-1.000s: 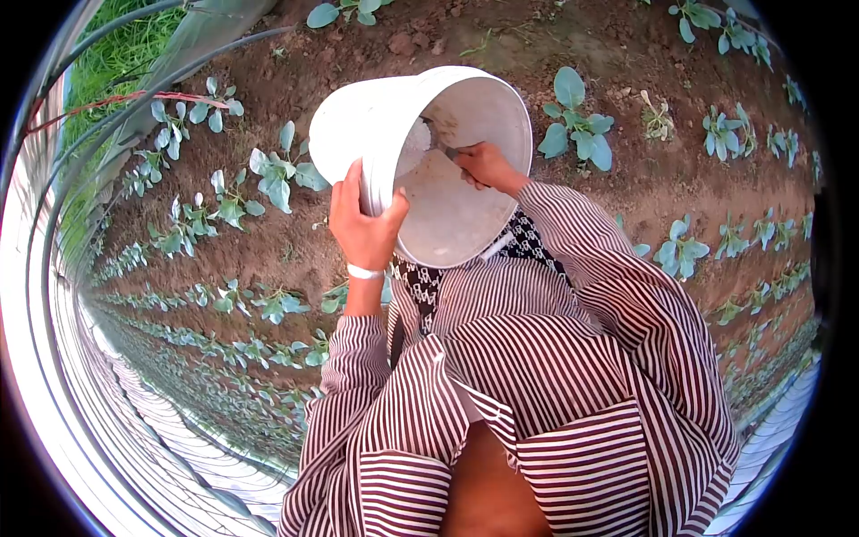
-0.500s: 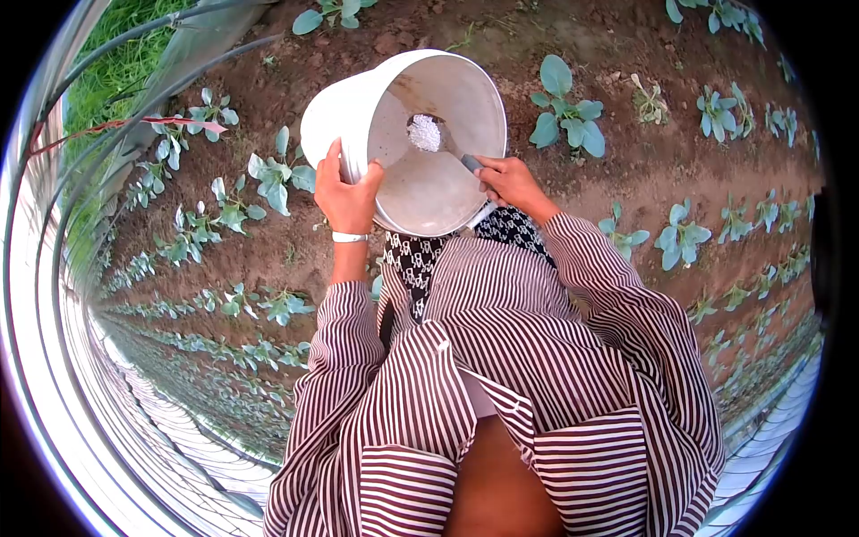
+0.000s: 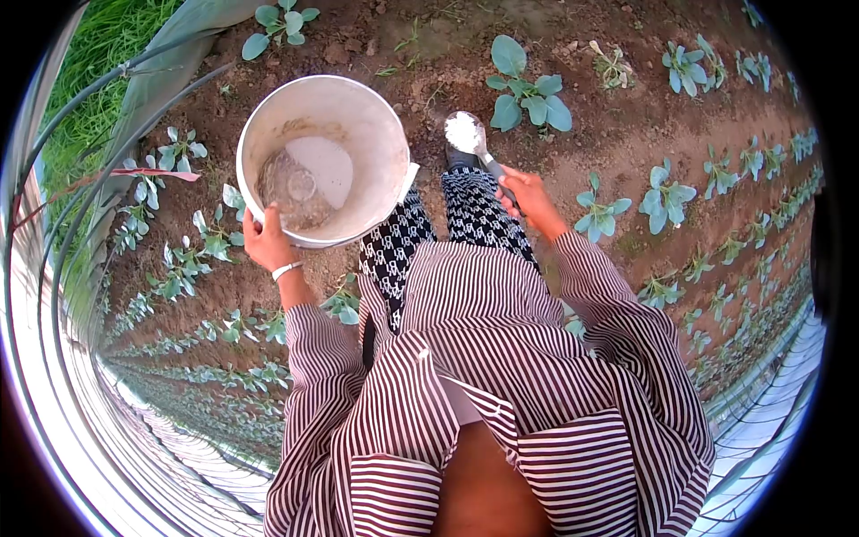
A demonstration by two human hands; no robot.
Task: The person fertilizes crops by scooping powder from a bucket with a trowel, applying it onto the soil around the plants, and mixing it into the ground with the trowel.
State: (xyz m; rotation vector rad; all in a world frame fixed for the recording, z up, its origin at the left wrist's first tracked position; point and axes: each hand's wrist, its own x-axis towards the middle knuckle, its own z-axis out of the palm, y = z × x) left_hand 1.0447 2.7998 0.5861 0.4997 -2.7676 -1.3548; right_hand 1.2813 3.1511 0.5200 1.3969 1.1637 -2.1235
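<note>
A white bucket hangs at the left, its mouth facing up toward me, with some white material and a dirty patch at its bottom. My left hand grips the bucket's near rim, a white band on the wrist. My right hand is closed round the dark handle of a spoon-like scoop. White granules heap in the scoop's bowl, which is outside the bucket, to its right and above my foot. A leafy green plant grows just beyond the scoop, to the right.
Rows of young plants run across the brown soil on both sides. A withered plant stands at the upper right. Curved dark pipes, a reddish strip and netting line the left edge, with green grass behind.
The scoop has come out of the bucket with white granules in it and moved right. The bucket has moved left and down and turned more upright, still in my left hand.
</note>
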